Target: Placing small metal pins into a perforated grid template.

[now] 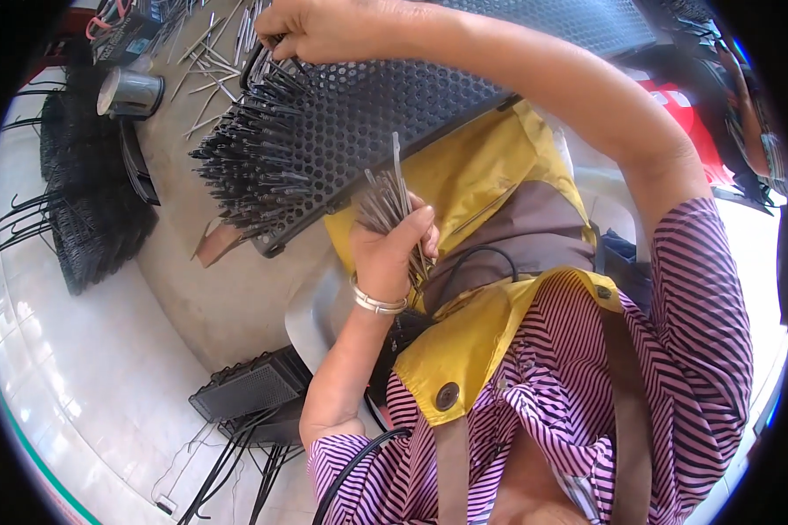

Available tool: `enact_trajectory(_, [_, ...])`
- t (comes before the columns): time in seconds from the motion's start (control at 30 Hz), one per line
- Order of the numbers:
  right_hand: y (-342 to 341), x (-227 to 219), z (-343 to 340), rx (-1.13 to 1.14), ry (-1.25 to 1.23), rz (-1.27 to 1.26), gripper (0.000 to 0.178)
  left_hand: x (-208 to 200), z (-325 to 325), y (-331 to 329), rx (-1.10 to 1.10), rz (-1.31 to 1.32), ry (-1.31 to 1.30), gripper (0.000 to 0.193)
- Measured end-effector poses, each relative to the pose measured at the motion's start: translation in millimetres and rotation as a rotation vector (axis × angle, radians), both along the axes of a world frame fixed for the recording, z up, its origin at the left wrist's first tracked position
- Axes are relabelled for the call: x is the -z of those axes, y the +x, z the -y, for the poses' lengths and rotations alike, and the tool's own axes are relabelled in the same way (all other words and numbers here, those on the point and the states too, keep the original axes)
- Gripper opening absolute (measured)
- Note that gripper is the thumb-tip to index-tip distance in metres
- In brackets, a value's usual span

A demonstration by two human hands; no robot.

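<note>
My left hand [392,249], with a bracelet at the wrist, is closed around a bundle of thin grey metal rods [383,203]. One rod sticks up above the others. Across the top reaches my right arm, and my right hand [311,33] is over the far left part of a dark board with honeycomb holes [385,114]. Its fingers are pinched together, and what they hold is too small to make out. Packed upright along the board's left side are several dark slender pieces [254,157], beneath and beside my right hand.
Loose metal rods [206,74] lie scattered on the table beyond the board. A metal can [131,94] stands at left, near a dark box [127,39]. Racks of black pieces with hooked wires [96,201] are on the far left. A perforated dark block [249,385] sits lower down.
</note>
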State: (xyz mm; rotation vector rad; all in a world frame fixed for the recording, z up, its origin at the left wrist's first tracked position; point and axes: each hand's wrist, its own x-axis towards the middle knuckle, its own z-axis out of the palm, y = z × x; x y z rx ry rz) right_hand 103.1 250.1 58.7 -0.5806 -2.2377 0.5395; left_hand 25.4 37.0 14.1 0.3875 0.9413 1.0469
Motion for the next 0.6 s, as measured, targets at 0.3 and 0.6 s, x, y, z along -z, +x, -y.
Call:
enact_trajectory(0.3, [-1.0,-1.5,-3.8,-0.018,0.050,0.087,0.010,-9.5,1.0,-4.6,0.038,0.074,-0.057,0.009])
enact_trajectory(0.6, [26.7,3.5,42.4,0.239,0.314,0.226,0.022,-11.3,0.5,-6.7,0.014,0.177,-0.103,0.009])
